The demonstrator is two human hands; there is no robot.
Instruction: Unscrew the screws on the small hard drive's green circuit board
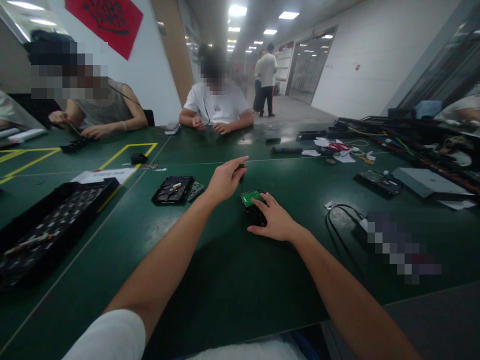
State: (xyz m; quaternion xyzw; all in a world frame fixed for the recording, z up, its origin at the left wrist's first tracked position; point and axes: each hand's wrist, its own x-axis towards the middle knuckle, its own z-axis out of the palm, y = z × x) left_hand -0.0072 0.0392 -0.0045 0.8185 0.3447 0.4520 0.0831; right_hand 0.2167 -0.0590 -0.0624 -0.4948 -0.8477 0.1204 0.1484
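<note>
A hard drive (255, 215) with a green circuit board (250, 198) facing up lies on the green table in front of me. My right hand (275, 219) grips its right side, with the thumb at the near edge and the fingers over the board. Above the drive's far left corner, my left hand (226, 181) is closed around a small dark screwdriver (242, 173) held upright. Its thin shaft points down at the drive; whether the tip touches cannot be seen. To the left, another hard drive (173, 190) lies beside a loose circuit board (195, 191).
A long black tray (56, 220) of small parts stands at left. On the right are a black cable (332, 227), another drive (378, 183), a grey metal box (427, 181) and a heap of wired black frames (412, 135). Two people (217, 107) (120, 107) sit across the table.
</note>
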